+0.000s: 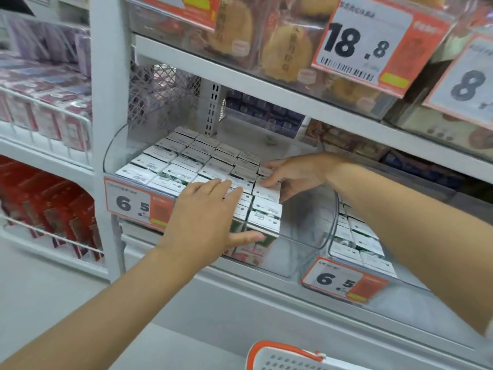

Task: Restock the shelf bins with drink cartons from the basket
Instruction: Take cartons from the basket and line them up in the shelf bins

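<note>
A clear plastic shelf bin (pixel 301 252) holds several rows of white-topped drink cartons (pixel 186 158). My left hand (pixel 205 220) lies flat on the front cartons, fingers straight, thumb against the front face of the nearest carton (pixel 262 225). My right hand (pixel 296 173) reaches in from the right, its fingertips touching the tops of the cartons at the right end of the rows. A second bin (pixel 330 249) to the right also holds cartons (pixel 365 244). The rim of the white and orange basket (pixel 282 353) shows at the bottom edge; its contents are hidden.
Price tags reading 6.5 hang on both bin fronts (pixel 133 202) (pixel 344 283). The shelf above (pixel 266 84) carries packaged pastries and an 18.8 tag (pixel 365 41). Wire racks (pixel 48 145) with red and purple boxes stand at left. A white upright post (pixel 112 102) borders the bin.
</note>
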Motion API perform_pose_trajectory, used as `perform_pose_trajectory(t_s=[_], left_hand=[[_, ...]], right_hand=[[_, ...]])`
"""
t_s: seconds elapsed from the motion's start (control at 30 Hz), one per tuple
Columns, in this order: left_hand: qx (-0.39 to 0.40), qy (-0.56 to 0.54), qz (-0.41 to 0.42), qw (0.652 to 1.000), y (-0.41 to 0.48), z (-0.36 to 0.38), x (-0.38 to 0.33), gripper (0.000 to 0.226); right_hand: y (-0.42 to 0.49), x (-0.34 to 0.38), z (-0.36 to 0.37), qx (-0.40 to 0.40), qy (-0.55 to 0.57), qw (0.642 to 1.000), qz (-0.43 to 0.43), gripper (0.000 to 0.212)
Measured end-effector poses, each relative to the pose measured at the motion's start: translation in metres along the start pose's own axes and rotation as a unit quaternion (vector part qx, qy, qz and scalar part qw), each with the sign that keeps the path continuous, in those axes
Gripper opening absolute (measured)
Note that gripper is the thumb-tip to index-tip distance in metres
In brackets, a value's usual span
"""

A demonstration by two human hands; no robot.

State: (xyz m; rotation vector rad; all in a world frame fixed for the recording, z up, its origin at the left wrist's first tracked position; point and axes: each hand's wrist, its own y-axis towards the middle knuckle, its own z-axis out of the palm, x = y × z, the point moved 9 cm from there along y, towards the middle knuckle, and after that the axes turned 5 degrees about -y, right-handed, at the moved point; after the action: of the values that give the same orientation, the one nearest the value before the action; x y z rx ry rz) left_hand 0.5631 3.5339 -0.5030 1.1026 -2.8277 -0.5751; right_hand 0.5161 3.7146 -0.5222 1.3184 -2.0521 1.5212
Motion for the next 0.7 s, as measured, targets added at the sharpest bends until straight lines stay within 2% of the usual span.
perform_pose_trajectory(t_s=[0.07,0.13,0.17,0.2,0.27,0.33,0.4,0.47,0.53,0.63,0.7], left_hand=[[0.002,0.003,-0.002,1.0,0.0,0.0,0.001,0.116],[0.009,0.003,-0.005,1.0,-0.001,-0.002,0.001,0.117],[0.018,0.003,-0.005,1.0,-0.002,-0.003,0.0,0.118],[0.032,0.002,-0.007,0.999,-0.003,-0.004,-0.001,0.117],[0.056,-0.003,-0.015,0.998,-0.004,-0.006,-0.002,0.111],[0.044,-0.006,-0.024,0.999,-0.007,-0.017,-0.006,0.094],[-0.011,-0.012,-0.024,1.0,-0.014,-0.036,-0.022,0.07],[-0.057,-0.059,-0.021,0.996,-0.027,-0.051,-0.048,0.048],[-0.031,-0.134,-0.029,0.99,-0.048,-0.043,-0.078,0.037],[0.1,-0.193,-0.049,0.975,-0.086,0.01,-0.123,0.033],[0.203,-0.235,-0.079,0.947,-0.122,0.057,-0.147,0.032]], right_hand=[[-0.005,0.0,-0.002,-0.032,-0.036,0.999,-0.003,0.045],[-0.014,0.005,-0.006,-0.103,-0.155,0.982,-0.018,0.073],[-0.024,0.012,-0.006,-0.148,-0.236,0.96,-0.037,0.075],[-0.036,0.022,-0.003,-0.198,-0.306,0.929,-0.071,0.073],[-0.068,0.039,0.013,-0.274,-0.37,0.875,-0.152,0.064],[-0.103,0.044,0.035,-0.319,-0.375,0.84,-0.229,0.047],[-0.142,0.034,0.055,-0.362,-0.353,0.813,-0.289,0.023],[-0.181,0.012,0.07,-0.396,-0.316,0.797,-0.329,0.011],[-0.202,-0.026,0.087,-0.384,-0.299,0.809,-0.331,0.009],[-0.197,-0.121,0.11,-0.307,-0.278,0.877,-0.244,0.011],[-0.188,-0.203,0.127,-0.253,-0.252,0.92,-0.158,0.014]])
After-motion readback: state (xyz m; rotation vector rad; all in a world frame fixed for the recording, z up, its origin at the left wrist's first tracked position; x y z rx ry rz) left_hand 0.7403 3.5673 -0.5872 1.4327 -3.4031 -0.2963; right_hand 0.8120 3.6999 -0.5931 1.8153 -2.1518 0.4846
